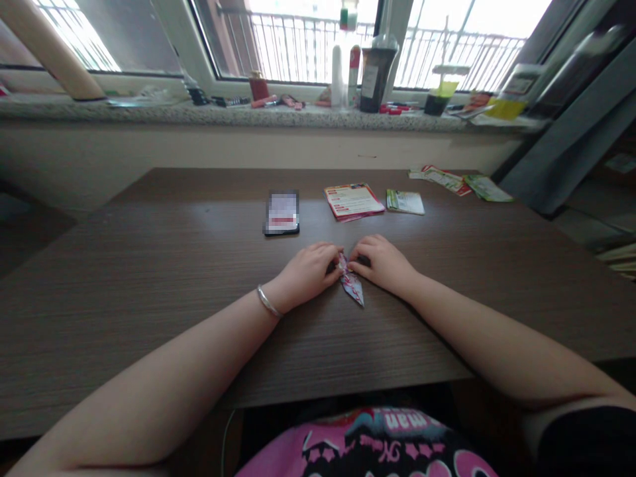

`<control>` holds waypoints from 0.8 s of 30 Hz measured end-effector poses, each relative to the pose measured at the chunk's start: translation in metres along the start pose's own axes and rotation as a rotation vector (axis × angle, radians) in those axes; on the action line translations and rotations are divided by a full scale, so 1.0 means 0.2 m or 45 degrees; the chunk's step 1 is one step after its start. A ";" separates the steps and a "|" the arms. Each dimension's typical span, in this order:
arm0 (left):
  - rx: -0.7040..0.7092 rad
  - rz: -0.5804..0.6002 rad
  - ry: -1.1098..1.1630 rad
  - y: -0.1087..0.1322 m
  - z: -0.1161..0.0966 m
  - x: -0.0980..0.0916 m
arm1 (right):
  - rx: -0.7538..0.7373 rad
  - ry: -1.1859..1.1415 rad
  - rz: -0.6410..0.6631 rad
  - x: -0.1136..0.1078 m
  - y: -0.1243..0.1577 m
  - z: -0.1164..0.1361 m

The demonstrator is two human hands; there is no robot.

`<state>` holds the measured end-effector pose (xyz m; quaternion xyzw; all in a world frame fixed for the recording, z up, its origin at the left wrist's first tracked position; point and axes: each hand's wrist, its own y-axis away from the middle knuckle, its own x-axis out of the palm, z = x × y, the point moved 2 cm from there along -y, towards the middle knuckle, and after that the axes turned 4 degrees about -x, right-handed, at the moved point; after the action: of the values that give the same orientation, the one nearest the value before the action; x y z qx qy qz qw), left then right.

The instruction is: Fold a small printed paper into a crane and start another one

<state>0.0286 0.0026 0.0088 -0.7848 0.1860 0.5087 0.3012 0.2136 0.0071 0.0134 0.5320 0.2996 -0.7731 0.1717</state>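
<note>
A small folded piece of patterned paper (pixel 352 285), pink and blue, lies on the dark wooden table (pixel 149 278) with its point toward me. My left hand (pixel 308 273) has its fingers curled and pinches the paper's upper end from the left. My right hand (pixel 380 263) pinches the same end from the right, fingers closed. A silver bangle (pixel 267 302) sits on my left wrist. The top of the paper is hidden between my fingertips.
A black phone (pixel 281 212) lies beyond my hands. To its right are a red-and-white leaflet stack (pixel 354 201), a green card (pixel 405 202) and more flyers (pixel 460 182). The stone windowsill (pixel 238 114) carries bottles, a dark cup (pixel 375 76) and small items.
</note>
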 end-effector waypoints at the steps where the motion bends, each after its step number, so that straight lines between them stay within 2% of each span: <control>1: -0.027 -0.001 0.010 0.00 0.00 0.00 | -0.008 -0.009 0.000 0.00 0.00 0.00; 3: -0.050 -0.005 0.015 0.00 0.01 0.00 | -0.017 -0.027 0.002 -0.01 0.00 -0.01; 10: 0.078 0.050 -0.030 0.00 0.02 -0.01 | -0.022 -0.099 0.011 -0.01 0.02 -0.01; 17: -0.005 0.047 -0.039 0.01 0.01 -0.02 | -0.051 -0.211 -0.016 0.00 0.02 0.02; 24: -0.014 0.066 -0.063 0.01 0.00 -0.01 | 0.071 -0.260 -0.106 0.04 0.01 0.00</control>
<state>0.0263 0.0016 0.0108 -0.7686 0.1961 0.5365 0.2881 0.2118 0.0069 0.0044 0.4421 0.2806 -0.8379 0.1542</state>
